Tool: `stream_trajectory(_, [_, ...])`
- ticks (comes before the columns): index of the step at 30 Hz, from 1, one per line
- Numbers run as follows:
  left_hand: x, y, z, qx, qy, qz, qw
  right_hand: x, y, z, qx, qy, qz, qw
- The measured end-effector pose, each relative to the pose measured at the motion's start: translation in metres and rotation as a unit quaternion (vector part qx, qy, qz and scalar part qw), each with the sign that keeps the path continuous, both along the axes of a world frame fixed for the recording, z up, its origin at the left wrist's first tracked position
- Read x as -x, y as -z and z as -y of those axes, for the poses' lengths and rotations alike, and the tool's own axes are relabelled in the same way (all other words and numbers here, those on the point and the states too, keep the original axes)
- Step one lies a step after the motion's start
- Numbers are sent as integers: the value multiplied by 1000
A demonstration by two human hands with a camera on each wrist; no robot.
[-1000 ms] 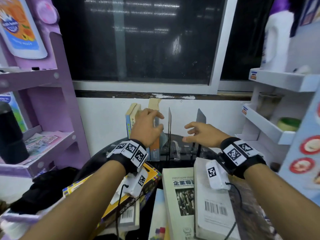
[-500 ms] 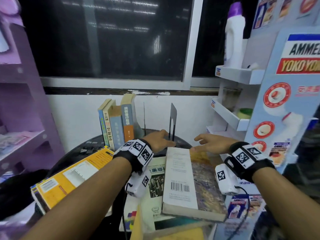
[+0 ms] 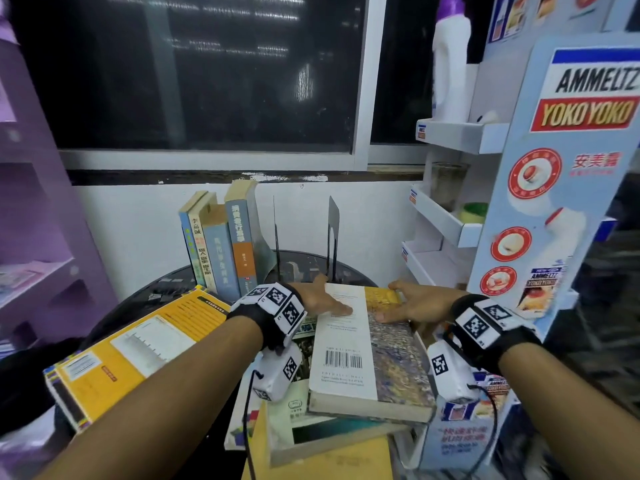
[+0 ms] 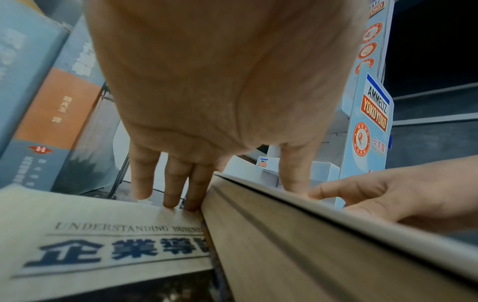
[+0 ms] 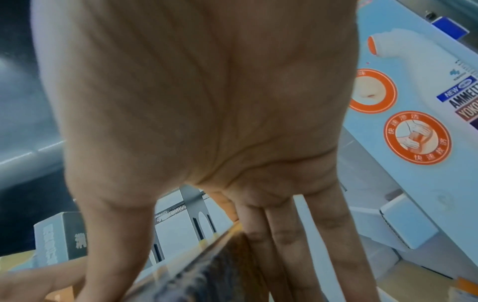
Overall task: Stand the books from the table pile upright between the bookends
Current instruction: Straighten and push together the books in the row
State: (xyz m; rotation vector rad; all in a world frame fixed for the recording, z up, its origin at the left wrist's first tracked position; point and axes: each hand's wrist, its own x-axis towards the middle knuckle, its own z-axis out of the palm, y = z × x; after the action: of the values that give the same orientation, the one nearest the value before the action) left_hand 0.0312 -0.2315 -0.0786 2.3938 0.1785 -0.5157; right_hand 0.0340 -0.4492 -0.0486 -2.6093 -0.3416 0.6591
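A thick book (image 3: 349, 351) with a white and mottled cover and a barcode lies on top of the table pile. My left hand (image 3: 320, 299) has its thumb on the cover and its fingers (image 4: 170, 183) straight down the page edge (image 4: 310, 235). My right hand (image 3: 412, 303) holds the opposite side, thumb on the cover, fingers (image 5: 284, 235) down along the spine. A pale book (image 4: 103, 245) with blue characters lies underneath. Two thin metal bookends (image 3: 276, 233) (image 3: 333, 230) stand behind, with several upright books (image 3: 221, 247) left of them.
A large yellow book (image 3: 138, 348) lies tilted at the left of the round dark table (image 3: 166, 289). A blue display stand (image 3: 554, 202) with white shelves (image 3: 446, 223) crowds the right. A purple shelf unit (image 3: 41, 237) stands left. Small boxes (image 3: 460, 427) sit beside the pile.
Both hands came back from the bookends and upright books to the pile and now hold the top book's far end. The head view swung to the right.
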Motion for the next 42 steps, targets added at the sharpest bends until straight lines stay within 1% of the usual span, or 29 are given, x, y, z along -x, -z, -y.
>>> stream_trajectory(2, [2,-2,0,-12,9,0,1000,1,0,-1,7,-7,14,1000])
stream_trajectory(5, [3,-4,-1,-4,13,13,1000,4,-1,-1,-28,6,8,1000])
stream_trajectory(6, [4,-4,-1,1,15,17,1000,5,-1,-2,-28,3,19,999])
stream_trajectory(9, [7,-3,-1,29,19,25,999,7,-1,-4,-23,-4,62,998])
stream_trajectory(13, [9,-3,-2,64,12,39,997,7,-1,-5,-45,10,83,996])
stream_trajectory(16, [14,-10,-2,80,6,70,994,10,-6,-6,-43,18,112,993])
stream_trajectory(19, [18,-18,0,118,-5,98,988,13,-13,-10,-56,34,158,985])
stream_trajectory(25, [23,-35,-3,187,-29,191,963,17,-30,-21,-132,94,231,959])
stream_trajectory(31, [36,-53,-7,253,-60,294,920,24,-41,-33,-233,130,315,911])
stream_trajectory(35, [42,-62,-15,303,-80,312,897,30,-46,-41,-256,130,351,891])
stream_trajectory(37, [44,-65,-20,314,-81,316,892,33,-49,-45,-252,125,371,885])
stream_trajectory(40, [49,-69,-30,323,-70,314,890,36,-51,-51,-234,105,383,887])
stream_trajectory(42, [52,-69,-36,346,-64,311,883,37,-52,-54,-243,86,366,894])
